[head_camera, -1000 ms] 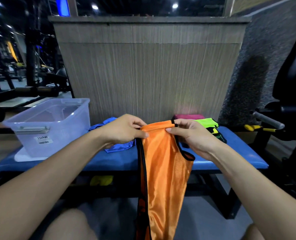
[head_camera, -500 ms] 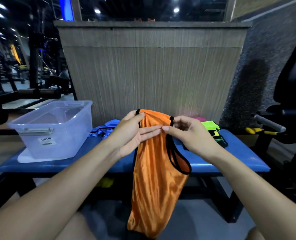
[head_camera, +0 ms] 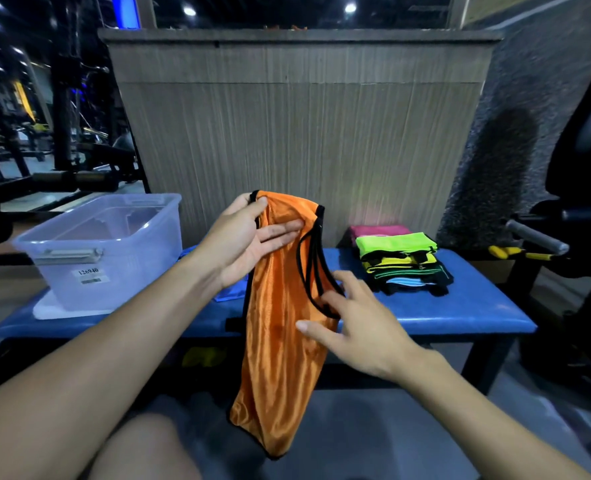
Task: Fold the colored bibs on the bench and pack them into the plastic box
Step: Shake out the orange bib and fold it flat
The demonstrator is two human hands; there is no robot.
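My left hand [head_camera: 249, 242] pinches the orange bib [head_camera: 280, 327] by its top, thumb over the strap and fingers flat; it hangs in front of the blue bench [head_camera: 460, 306]. My right hand [head_camera: 352, 327], fingers spread, touches its armhole. The slick fabric could slip free or fold crooked.

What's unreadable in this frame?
Head view only:
- Blue bib: mostly hidden behind the left hand and orange bib.
- Pink cloth: mostly hidden behind the folded stack.
- Stack: bib count unclear, layers too thin.
- Box: contents unclear through its hazy wall.
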